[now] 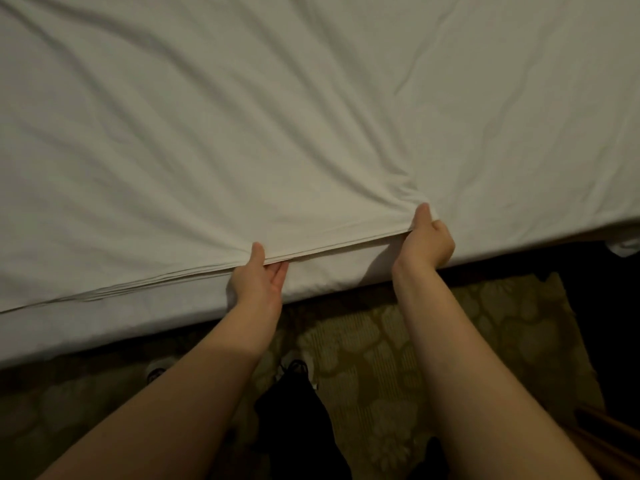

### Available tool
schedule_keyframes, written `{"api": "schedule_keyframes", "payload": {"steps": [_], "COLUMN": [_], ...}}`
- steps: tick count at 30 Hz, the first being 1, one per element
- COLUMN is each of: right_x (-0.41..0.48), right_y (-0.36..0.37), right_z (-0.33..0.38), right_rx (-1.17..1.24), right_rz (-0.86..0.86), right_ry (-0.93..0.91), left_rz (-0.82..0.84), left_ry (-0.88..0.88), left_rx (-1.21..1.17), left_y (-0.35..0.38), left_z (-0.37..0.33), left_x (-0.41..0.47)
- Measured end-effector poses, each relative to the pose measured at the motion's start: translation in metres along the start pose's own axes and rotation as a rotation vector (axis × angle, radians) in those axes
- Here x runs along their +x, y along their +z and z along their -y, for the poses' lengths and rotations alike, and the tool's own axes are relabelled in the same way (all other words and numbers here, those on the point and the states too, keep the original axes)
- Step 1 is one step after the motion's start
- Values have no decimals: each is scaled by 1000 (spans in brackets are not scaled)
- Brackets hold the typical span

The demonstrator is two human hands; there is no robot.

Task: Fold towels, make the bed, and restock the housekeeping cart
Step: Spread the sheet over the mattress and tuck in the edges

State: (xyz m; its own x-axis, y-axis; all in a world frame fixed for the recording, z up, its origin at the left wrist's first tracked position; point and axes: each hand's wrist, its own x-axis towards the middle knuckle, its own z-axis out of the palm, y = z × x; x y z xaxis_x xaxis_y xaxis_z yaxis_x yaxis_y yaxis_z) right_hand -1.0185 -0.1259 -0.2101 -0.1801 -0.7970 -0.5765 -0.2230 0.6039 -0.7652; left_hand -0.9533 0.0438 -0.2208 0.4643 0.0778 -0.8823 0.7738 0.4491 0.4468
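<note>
Standing at the bedside, a person's left hand (258,277) and right hand (427,237) pinch the edge of a wrinkled white sheet (277,116) spread over the bed (104,320), smoothing and tucking unfinished

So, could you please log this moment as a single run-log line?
step: bed-making | sheet: wrinkled, spread out | left hand: pinches its near edge | right hand: pinches its near edge

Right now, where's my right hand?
In the head view, right of centre, your right hand pinches the near edge of the white sheet, apart from the left hand.
</note>
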Motion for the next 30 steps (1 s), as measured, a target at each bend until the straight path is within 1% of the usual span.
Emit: {"api": "schedule_keyframes", "payload": {"steps": [3,4,6,8,10,11,13,15,17,18,19,20,21,22,23,24,26,28,30], "right_x": [1,-1,-7,-23,-46,-60,-92,-120,-141,-147,-150,-153,-146,-141,-137,-133,-129,-130,-135], "right_y": [-6,-6,-8,-9,-8,-5,6,19,29,33,38,45,48,52,54,56,59,59,60], "right_z": [-9,-10,-13,-20,-37,-46,-68,-86,-103,-108,-110,-112,-109,-108,-107,-107,-105,-103,-102], "right_rx": [-76,-83,-144,-77,37,94,186,166,139,138,139,151,170,192,202,201,210,223,187], "right_rz": [-40,-35,9,89,193,239,339,433,493,503,504,493,462,430,403,388,376,344,287], "right_ry": [-18,-15,-67,-80,7,104,312,426,498,510,511,512,506,503,492,478,440,382,291], "left_rz": [10,29,35,46,24,-8,-71,-92,-174,-203,-163,-223,-225,-213,-131,-95,-56,-74,-74], "left_ry": [-47,-60,-75,-96,-91,-89,-70,-50,6,56,6,-38,3,6,-18,-19,19,44,34], "left_rx": [72,126,243,273,272,224,51,-179,-367,-554,-870,-861,-636,-539,-564,-470,-383,-303,-210], "left_y": [-4,-5,-12,-19,-27,-34,-50,-73,-96,-105,-112,-118,-116,-117,-123,-132,-145,-162,-176], "left_z": [-2,-5,-8,-10,-13,-15,-29,-51,-82,-97,-110,-127,-138,-147,-152,-160,-182,-195,-199], "left_x": [0,1,0,-6,-13,-13,-15,-15,-12,-8,1,9,8,12,21,32,48,61,63]}}
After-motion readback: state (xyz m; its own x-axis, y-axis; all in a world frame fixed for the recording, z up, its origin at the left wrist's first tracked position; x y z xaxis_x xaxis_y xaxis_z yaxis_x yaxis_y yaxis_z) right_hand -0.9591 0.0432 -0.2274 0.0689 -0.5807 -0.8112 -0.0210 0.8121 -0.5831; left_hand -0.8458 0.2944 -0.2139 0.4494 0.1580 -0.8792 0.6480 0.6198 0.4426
